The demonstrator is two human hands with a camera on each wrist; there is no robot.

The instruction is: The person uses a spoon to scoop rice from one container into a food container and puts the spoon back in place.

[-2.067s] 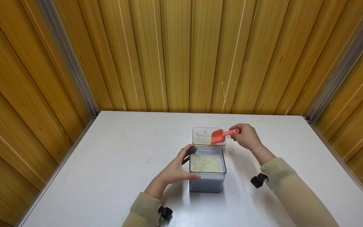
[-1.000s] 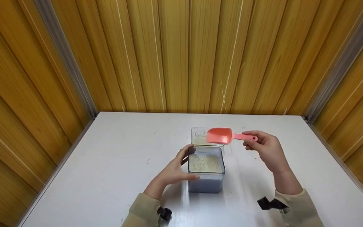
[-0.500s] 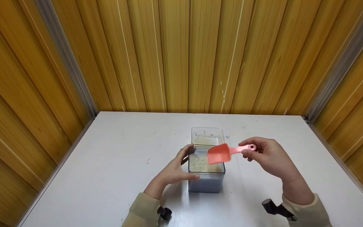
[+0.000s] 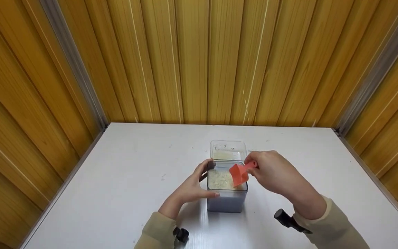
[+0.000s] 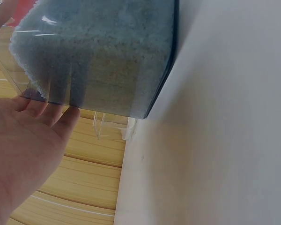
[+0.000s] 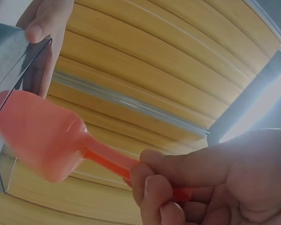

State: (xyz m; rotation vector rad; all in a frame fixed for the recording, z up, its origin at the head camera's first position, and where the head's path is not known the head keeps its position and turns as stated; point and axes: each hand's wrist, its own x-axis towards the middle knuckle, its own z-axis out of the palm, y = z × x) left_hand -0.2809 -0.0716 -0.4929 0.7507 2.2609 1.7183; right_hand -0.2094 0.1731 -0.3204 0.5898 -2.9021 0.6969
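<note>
My left hand (image 4: 192,186) grips a square clear storage container (image 4: 226,202), blue-tinted, thumb on the near wall and fingers at the far left. Pale, rice-like grains (image 4: 219,179) fill much of it, seen through its wall in the left wrist view. Between thumb and fingers my right hand (image 4: 271,173) pinches the handle of a coral-pink scoop (image 4: 239,175). The scoop's bowl tilts down over the container's opening, close to the grains. In the right wrist view the scoop (image 6: 42,131) crosses the container's rim, and its front end shows through the wall.
Directly behind the container stands a smaller clear box (image 4: 228,147) with some pale grains at its bottom. Both rest on a white table (image 4: 133,180). Wood-patterned panels (image 4: 192,62) enclose the table at the back and sides.
The scoop was over the small clear box, drew back to the right, then came over the storage container and tipped down into its opening. My left hand has kept its grip.
</note>
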